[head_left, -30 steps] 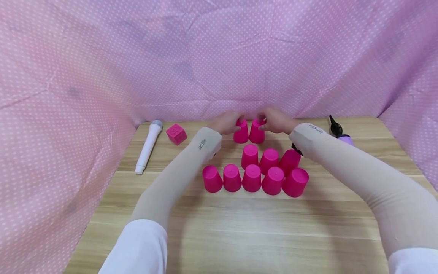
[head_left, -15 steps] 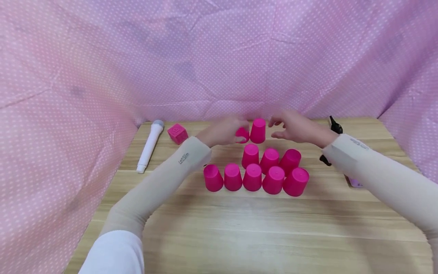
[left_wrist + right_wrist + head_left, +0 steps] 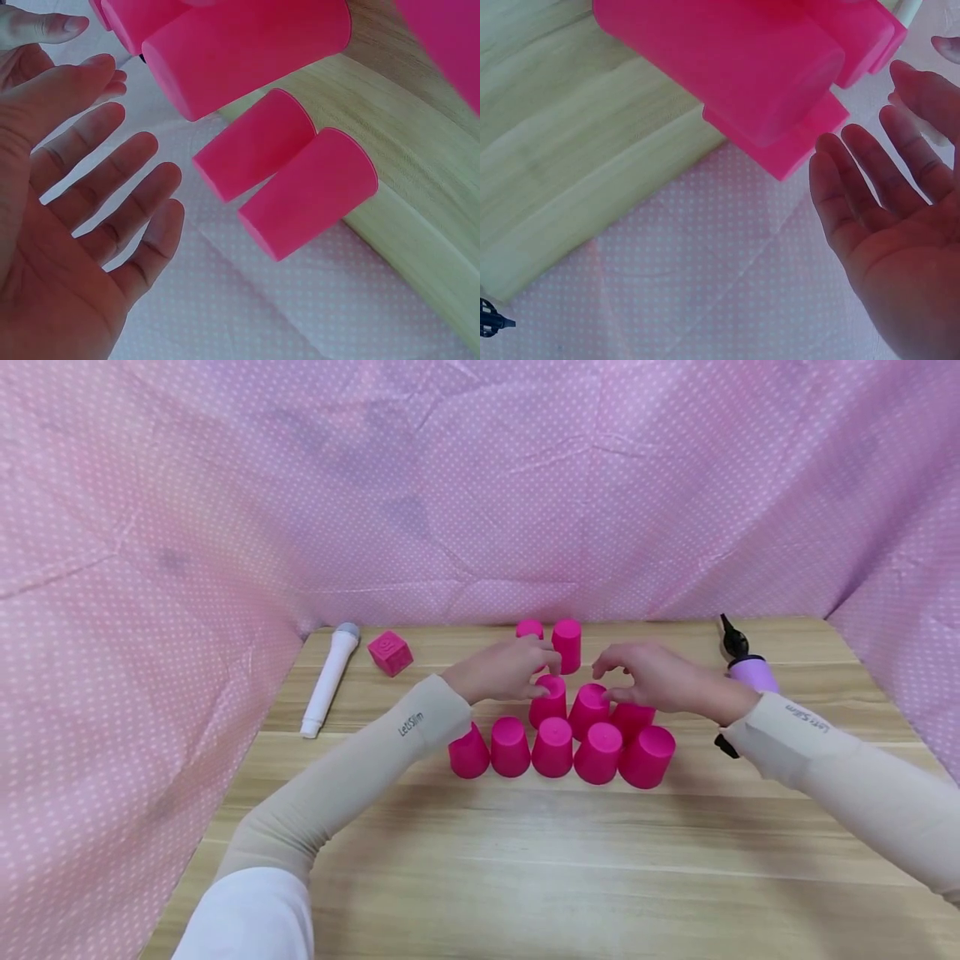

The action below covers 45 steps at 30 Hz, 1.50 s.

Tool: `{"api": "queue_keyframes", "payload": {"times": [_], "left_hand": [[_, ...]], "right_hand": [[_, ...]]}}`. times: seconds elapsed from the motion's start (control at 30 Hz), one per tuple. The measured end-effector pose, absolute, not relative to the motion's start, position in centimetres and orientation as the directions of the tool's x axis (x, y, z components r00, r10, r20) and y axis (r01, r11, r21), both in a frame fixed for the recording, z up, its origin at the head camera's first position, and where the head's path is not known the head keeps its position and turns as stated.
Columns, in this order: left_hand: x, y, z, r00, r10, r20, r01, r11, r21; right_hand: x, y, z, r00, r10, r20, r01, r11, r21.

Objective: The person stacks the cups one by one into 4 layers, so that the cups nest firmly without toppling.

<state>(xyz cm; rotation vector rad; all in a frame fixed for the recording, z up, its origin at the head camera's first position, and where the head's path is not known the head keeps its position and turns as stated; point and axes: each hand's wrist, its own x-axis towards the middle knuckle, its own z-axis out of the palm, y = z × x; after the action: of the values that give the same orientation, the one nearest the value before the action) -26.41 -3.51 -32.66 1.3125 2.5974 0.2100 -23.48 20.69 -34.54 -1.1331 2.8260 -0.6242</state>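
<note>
Bright pink cups stand upside down on the wooden table in three rows. The back pair is a left cup [image 3: 529, 628], partly behind my left hand [image 3: 502, 671], and a right cup [image 3: 567, 648]. Both hands hover above the middle row with relaxed, spread fingers and hold nothing. Under my left fingertips is the middle row's left cup [image 3: 549, 710]. My right hand [image 3: 662, 681] is over the middle cup [image 3: 588, 718] and the partly hidden right cup [image 3: 633, 722]. In the left wrist view the back pair [image 3: 311, 195] stands apart from my left fingers [image 3: 154, 214].
The front row holds several more pink cups [image 3: 553, 752]. A white toy microphone [image 3: 330, 681] and a pink cube [image 3: 390, 653] lie to the left. At the right is a purple and black pump [image 3: 752, 674], partly behind my right arm. Pink dotted cloth [image 3: 480, 485] hangs behind the table.
Both hands have left the back pair of cups. The right hand swung out to the right, then came nearer; the left followed toward the middle row. The cups stay nearly where they were.
</note>
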Motion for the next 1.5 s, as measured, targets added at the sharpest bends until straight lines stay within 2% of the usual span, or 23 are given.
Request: {"api": "queue_keyframes", "payload": {"times": [0.27,0.63,0.87,1.1,1.3,1.5], "left_hand": [[-26.3,-3.1,-33.2,-0.601,0.772,-0.207,0.743,0.635,0.21],[-26.3,-3.1,-33.8,-0.65,0.712,-0.264,0.667,0.702,0.25],[-26.6,-3.7,-33.9,-0.632,0.736,-0.242,0.699,0.677,0.231],[-27.7,-6.2,-33.1,-0.639,0.759,-0.12,0.734,0.65,0.2],[-28.6,-9.0,-32.8,-0.728,0.683,-0.058,0.657,0.72,0.224],[-30.6,-10.7,-34.0,-0.815,0.576,-0.057,0.538,0.791,0.292]], "right_hand": [[-23.3,20.0,-35.4,-0.705,-0.703,0.095,-0.676,0.626,-0.389],[-23.2,19.5,-36.1,-0.713,-0.699,0.062,-0.66,0.637,-0.398],[-23.2,19.4,-36.2,-0.708,-0.699,0.1,-0.672,0.622,-0.402],[-23.6,19.8,-34.9,-0.716,-0.667,0.205,-0.688,0.626,-0.368],[-25.6,21.0,-34.1,-0.766,-0.599,0.233,-0.64,0.679,-0.359],[-27.9,21.6,-33.6,-0.852,-0.495,0.17,-0.52,0.763,-0.385]]}}
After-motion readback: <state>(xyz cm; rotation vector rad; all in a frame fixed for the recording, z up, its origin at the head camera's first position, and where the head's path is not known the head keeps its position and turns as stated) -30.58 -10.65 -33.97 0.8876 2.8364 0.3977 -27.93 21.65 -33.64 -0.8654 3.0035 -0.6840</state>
